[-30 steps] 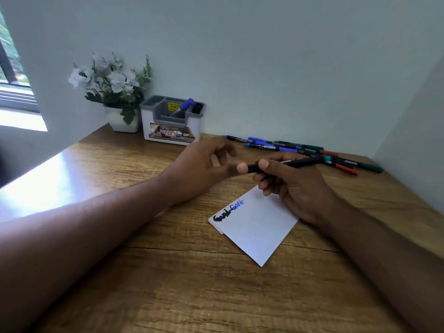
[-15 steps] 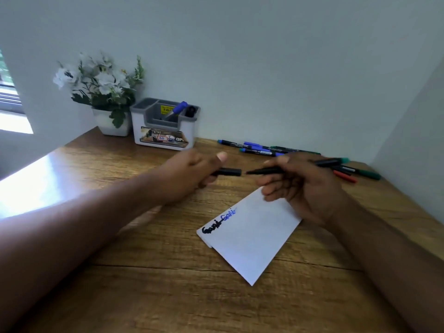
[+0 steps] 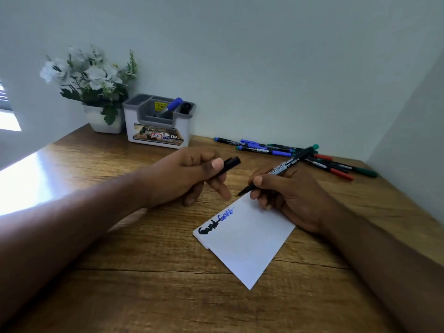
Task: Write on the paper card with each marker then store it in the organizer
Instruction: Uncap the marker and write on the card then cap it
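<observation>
Black cap [image 3: 231, 162] pinched in my left hand [image 3: 189, 175]; my right hand [image 3: 286, 191] grips the uncapped marker [image 3: 278, 170], tip just off the paper card [image 3: 245, 239] at its 12 o'clock corner. Next: lower and write; organizer [image 3: 158, 121] waits at 11.

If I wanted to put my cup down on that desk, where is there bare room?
Bare wood lies in front of the paper card, towards the near edge, and on the sunlit left side before the flower pot and organizer. The back right is crowded with loose markers, and both hands work in the middle.
</observation>
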A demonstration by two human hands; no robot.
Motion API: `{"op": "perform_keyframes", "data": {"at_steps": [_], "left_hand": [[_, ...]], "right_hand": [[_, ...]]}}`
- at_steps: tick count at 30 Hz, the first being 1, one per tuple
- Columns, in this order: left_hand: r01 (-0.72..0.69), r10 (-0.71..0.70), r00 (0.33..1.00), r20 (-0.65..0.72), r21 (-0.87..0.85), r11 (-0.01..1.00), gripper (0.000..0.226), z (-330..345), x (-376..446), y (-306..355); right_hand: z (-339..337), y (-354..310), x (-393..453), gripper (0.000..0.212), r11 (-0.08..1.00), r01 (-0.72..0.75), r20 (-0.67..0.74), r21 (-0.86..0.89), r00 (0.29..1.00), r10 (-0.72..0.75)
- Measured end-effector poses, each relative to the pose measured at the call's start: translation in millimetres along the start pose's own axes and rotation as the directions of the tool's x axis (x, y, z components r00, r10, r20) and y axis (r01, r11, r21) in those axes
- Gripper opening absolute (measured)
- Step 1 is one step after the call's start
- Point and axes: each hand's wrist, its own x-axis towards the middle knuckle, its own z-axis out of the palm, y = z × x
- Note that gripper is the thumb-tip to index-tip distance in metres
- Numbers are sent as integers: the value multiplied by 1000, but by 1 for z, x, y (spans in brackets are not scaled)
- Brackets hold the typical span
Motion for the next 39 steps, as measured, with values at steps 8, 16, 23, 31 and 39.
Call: {"op": "perform_keyframes", "data": {"at_steps": [8, 16, 23, 31, 39], "left_hand": [[50, -57, 992, 115, 64, 997, 45, -2, 1, 1], [73, -84, 990, 110, 101, 992, 46, -1, 1, 4], [93, -105, 988, 111, 110, 990, 44, -2, 2, 4], [91, -102, 987, 122, 92, 992, 48, -3, 2, 2], [84, -97, 987, 130, 97, 992, 46, -3, 2, 2]], "right_hand": [[3, -3, -3, 13, 981, 37, 7, -189, 999, -37], [8, -4, -7, 13, 948, 117, 77, -295, 992, -99], [9, -5, -8, 12, 941, 106, 112, -321, 991, -73], [9, -5, -7, 12, 942, 101, 98, -321, 992, -73], [7, -4, -7, 16, 954, 92, 57, -285, 995, -79]]}}
